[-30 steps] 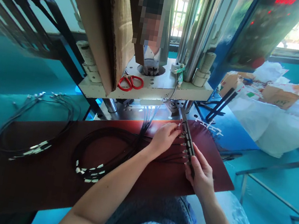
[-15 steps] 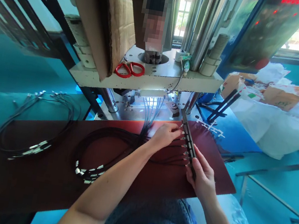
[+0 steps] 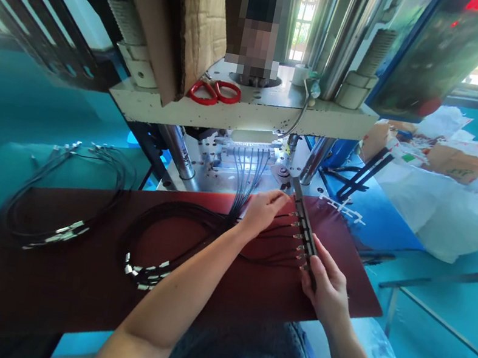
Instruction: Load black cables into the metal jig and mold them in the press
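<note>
On the right end of the reddish-brown board (image 3: 261, 288), the right hand (image 3: 331, 288) grips a long dark metal bar (image 3: 302, 220); the left hand (image 3: 263, 211) pinches, contents unclear; snagged thin black cables (image 3: 278, 235) might slip loose

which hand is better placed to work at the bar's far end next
Left, likely: the left hand is beside the far end of the bar, while the right hand holds its near end.

Seen in dark, metallic finish on the slotted bar (image 3: 305, 228); polished bright on the metal columns (image 3: 349, 35); smooth, softly glossy across the tabletop (image 3: 35, 285); chipped in paint along the press beam (image 3: 213, 117); creased, matt on the cardboard (image 3: 202, 18).
</note>
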Tool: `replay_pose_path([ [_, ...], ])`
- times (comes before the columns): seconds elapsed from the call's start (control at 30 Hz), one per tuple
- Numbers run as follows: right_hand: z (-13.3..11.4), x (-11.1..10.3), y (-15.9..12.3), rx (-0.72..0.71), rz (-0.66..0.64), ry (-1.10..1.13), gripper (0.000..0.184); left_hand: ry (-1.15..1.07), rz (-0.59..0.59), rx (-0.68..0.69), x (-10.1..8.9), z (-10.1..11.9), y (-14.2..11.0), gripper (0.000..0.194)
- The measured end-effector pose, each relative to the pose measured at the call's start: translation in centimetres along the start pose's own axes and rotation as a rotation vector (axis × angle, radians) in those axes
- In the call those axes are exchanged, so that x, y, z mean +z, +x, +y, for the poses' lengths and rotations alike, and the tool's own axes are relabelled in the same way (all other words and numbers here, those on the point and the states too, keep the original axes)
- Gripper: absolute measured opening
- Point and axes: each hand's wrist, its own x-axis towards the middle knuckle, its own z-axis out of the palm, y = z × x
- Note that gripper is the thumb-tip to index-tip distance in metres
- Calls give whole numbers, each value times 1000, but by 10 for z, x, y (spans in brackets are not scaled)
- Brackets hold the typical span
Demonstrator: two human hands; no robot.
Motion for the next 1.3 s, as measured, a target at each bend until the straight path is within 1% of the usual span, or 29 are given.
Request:
replay_pose_path([
  [0.1, -1, -1, -1, -1, 6, 1, 55, -258, -55, -9, -5, 5, 1, 37],
  [0.17, 0, -2, -1, -1, 2, 3, 54, -347, -45, -51, -7, 5, 1, 36],
  [0.2, 0, -2, -2, 2, 0, 4, 54, -327, -31, -64, -7, 5, 1, 33],
  [0.27, 0, -3, -2, 5, -8, 3, 55, -195, -31, -75, -7, 3, 0, 27],
  [0.37, -1, -2, -2, -6, -34, -16, 56, -16, -100, -94, -6, 2, -1, 24],
  [0.5, -6, 3, -5, 3, -13, -18, 56, 23, -133, -99, -5, 2, -1, 22],
  [0.7, -6, 4, -4, 19, 6, -63, 58, 89, -114, -98, -6, -3, 3, 20],
  [0.87, -2, 2, 1, 2, -35, -171, 65, 96, -126, -86, -5, -12, 6, 16],
  [0.93, -5, 4, 1, 10, -61, -226, 70, 150, -105, -80, -5, -16, 7, 16],
  [1.0, -9, 7, 0, 15, -96, -282, 74, 296, -98, -57, -7, -19, 7, 21],
  [1.07, -12, 9, 2, 16, -140, -354, 74, 484, -72, -11, -11, -17, 7, 25],
  [1.1, -14, 10, 3, 16, -170, -401, 73, 557, -41, 15, -15, -15, 8, 23],
  [1.17, -17, 9, 8, 16, -245, -545, 67, 606, 66, 60, -26, -7, 8, 13],
  [1.2, -19, 9, 11, 2, -273, -662, 61, 596, 132, 78, -34, -3, 9, 11],
  [1.23, -21, 8, 13, -31, -292, -812, 53, 580, 195, 95, -42, 1, 10, 13],
  [1.3, -26, 8, 17, -138, -314, -1192, 35, 571, 304, 125, -60, 8, 13, 18],
])
